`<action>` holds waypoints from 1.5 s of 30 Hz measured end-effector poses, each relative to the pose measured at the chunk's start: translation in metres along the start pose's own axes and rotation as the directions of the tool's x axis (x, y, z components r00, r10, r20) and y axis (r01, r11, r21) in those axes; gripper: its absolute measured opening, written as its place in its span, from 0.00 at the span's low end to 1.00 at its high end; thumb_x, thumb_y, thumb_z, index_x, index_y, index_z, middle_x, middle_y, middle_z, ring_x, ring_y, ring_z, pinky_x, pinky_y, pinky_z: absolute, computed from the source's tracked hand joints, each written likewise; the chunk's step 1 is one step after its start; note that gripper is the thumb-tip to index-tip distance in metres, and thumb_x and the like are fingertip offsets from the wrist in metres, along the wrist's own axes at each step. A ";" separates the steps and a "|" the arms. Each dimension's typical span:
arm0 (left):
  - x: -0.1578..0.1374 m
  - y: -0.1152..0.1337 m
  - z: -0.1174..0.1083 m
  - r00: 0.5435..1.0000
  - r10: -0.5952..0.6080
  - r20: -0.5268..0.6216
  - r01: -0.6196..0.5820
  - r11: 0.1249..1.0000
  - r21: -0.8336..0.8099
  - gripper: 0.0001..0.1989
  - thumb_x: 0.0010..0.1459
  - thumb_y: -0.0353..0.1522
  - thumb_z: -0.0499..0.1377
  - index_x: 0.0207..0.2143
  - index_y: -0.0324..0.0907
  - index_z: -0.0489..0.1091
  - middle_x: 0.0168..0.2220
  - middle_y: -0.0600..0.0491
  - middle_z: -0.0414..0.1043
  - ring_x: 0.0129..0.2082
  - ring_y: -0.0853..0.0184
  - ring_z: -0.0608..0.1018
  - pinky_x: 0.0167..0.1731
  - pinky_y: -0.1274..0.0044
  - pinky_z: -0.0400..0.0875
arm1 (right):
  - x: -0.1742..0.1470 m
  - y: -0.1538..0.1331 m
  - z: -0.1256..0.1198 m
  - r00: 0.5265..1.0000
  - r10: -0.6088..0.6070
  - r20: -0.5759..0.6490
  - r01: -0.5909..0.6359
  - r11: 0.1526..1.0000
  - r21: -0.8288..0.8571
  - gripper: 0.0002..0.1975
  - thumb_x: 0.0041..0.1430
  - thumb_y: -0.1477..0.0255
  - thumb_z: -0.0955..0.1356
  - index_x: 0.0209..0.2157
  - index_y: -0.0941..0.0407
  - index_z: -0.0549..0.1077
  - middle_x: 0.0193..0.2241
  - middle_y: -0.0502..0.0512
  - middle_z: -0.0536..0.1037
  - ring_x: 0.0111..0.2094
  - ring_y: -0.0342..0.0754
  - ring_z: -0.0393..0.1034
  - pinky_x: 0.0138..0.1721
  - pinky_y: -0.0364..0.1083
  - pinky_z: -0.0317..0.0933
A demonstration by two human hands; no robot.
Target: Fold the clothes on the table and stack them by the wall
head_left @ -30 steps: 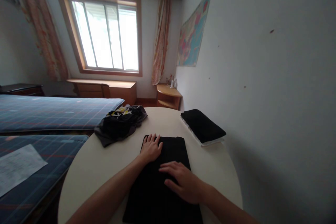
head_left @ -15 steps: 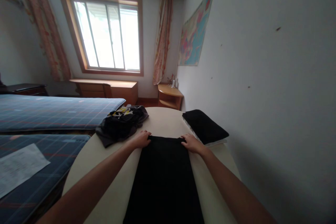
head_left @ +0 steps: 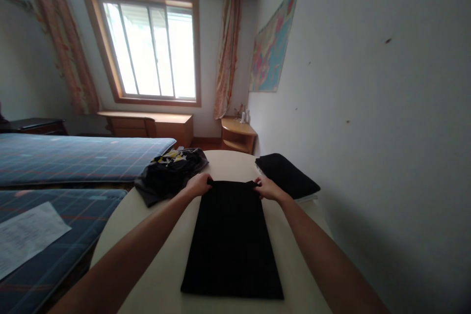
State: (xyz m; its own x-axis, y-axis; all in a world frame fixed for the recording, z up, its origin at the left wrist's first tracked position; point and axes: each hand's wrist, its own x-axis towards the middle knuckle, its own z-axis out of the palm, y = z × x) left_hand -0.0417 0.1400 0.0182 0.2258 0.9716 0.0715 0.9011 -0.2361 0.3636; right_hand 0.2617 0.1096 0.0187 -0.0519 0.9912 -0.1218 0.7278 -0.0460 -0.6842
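Note:
A black folded garment (head_left: pixel 231 240) lies lengthwise on the cream round table (head_left: pixel 147 255), its near edge straight and in full view. At its far left corner my left hand (head_left: pixel 199 184) pinches the cloth. My right hand (head_left: pixel 268 189) grips the far right corner the same way, and the far edge is stretched between the two. What kind of garment it is, I cannot tell. Just beyond my right hand sits a folded black stack (head_left: pixel 289 174) with a white layer beneath. A crumpled dark heap of clothes (head_left: pixel 171 176) with yellow and white marks lies beyond my left hand.
Two plaid mattresses (head_left: pixel 84 157) stand left of the table, the nearer with a sheet of paper (head_left: pixel 31 238) on it. A white wall (head_left: pixel 386 157) closes off the right side. Low wooden furniture (head_left: pixel 172 125) stands under the window.
Both hands have moved slightly away from me with the garment's far edge. The garment has slid forward, so its near edge now shows on the table.

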 end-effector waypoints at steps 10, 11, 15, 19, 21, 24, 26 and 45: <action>-0.010 0.019 -0.039 0.995 -0.053 -0.084 0.017 0.928 -0.373 0.14 0.56 0.30 0.62 0.46 0.40 0.71 0.44 0.48 0.76 0.29 0.67 0.82 0.29 0.78 0.74 | -0.034 -0.028 -0.030 0.990 -0.101 0.102 0.035 0.860 0.508 0.21 0.59 0.60 0.70 0.47 0.51 0.58 0.48 0.57 0.69 0.38 0.51 0.79 0.34 0.47 0.73; -0.013 0.021 -0.041 0.996 -0.058 -0.074 0.022 0.908 -0.419 0.16 0.57 0.31 0.61 0.49 0.39 0.69 0.44 0.48 0.76 0.26 0.68 0.81 0.26 0.80 0.73 | -0.038 -0.028 -0.033 0.984 -0.132 0.118 0.053 0.856 0.514 0.21 0.60 0.60 0.70 0.47 0.51 0.58 0.49 0.56 0.70 0.40 0.51 0.78 0.36 0.47 0.73; -0.034 0.027 -0.047 0.995 -0.097 -0.009 0.072 0.792 -0.606 0.17 0.61 0.31 0.59 0.52 0.38 0.64 0.42 0.46 0.76 0.31 0.67 0.82 0.24 0.82 0.73 | -0.054 -0.023 -0.040 0.960 -0.219 0.174 0.085 0.821 0.565 0.22 0.58 0.59 0.71 0.47 0.50 0.59 0.48 0.55 0.72 0.48 0.53 0.74 0.43 0.50 0.70; -0.060 0.022 -0.048 0.991 -0.075 0.107 0.131 0.527 -0.840 0.17 0.55 0.34 0.66 0.45 0.38 0.68 0.38 0.50 0.77 0.38 0.65 0.81 0.33 0.78 0.77 | -0.074 -0.016 -0.036 0.951 -0.246 0.190 0.080 0.784 0.616 0.23 0.54 0.59 0.73 0.43 0.51 0.60 0.48 0.54 0.72 0.53 0.54 0.71 0.47 0.52 0.68; -0.075 0.018 -0.044 0.989 -0.033 0.145 0.142 0.491 -0.859 0.19 0.51 0.36 0.69 0.43 0.39 0.69 0.39 0.50 0.76 0.41 0.64 0.80 0.38 0.75 0.77 | -0.086 -0.011 -0.032 0.947 -0.258 0.191 0.081 0.769 0.635 0.23 0.52 0.59 0.74 0.41 0.51 0.60 0.49 0.53 0.72 0.54 0.53 0.69 0.48 0.53 0.67; -0.098 0.012 -0.034 0.980 0.022 0.199 0.162 0.493 -0.855 0.24 0.48 0.40 0.70 0.45 0.42 0.70 0.45 0.50 0.76 0.45 0.63 0.78 0.41 0.73 0.76 | -0.103 -0.003 -0.026 0.938 -0.280 0.205 0.086 0.760 0.644 0.22 0.50 0.60 0.74 0.38 0.51 0.61 0.55 0.54 0.70 0.54 0.52 0.67 0.50 0.52 0.66; -0.112 0.008 -0.027 0.973 0.056 0.224 0.171 0.478 -0.862 0.26 0.47 0.42 0.70 0.48 0.46 0.70 0.52 0.50 0.72 0.48 0.63 0.77 0.44 0.72 0.75 | -0.114 0.002 -0.023 0.922 -0.310 0.233 0.094 0.762 0.640 0.20 0.51 0.61 0.74 0.37 0.52 0.61 0.59 0.55 0.67 0.55 0.52 0.66 0.51 0.53 0.64; -0.177 0.003 0.032 0.852 0.523 -0.015 -0.488 0.783 -0.386 0.07 0.55 0.31 0.63 0.37 0.46 0.70 0.56 0.48 0.69 0.68 0.57 0.52 0.63 0.63 0.55 | -0.145 0.035 -0.012 0.843 -0.397 0.363 0.271 0.896 0.350 0.09 0.44 0.76 0.68 0.30 0.55 0.65 0.62 0.65 0.63 0.62 0.59 0.57 0.58 0.55 0.52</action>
State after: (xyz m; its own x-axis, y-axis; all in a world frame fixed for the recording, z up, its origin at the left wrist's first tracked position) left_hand -0.0668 -0.0329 -0.0235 0.6586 0.7044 0.2649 0.4526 -0.6520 0.6083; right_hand 0.3027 -0.0347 0.0209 -0.5811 0.8086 -0.0922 0.3989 0.1842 -0.8983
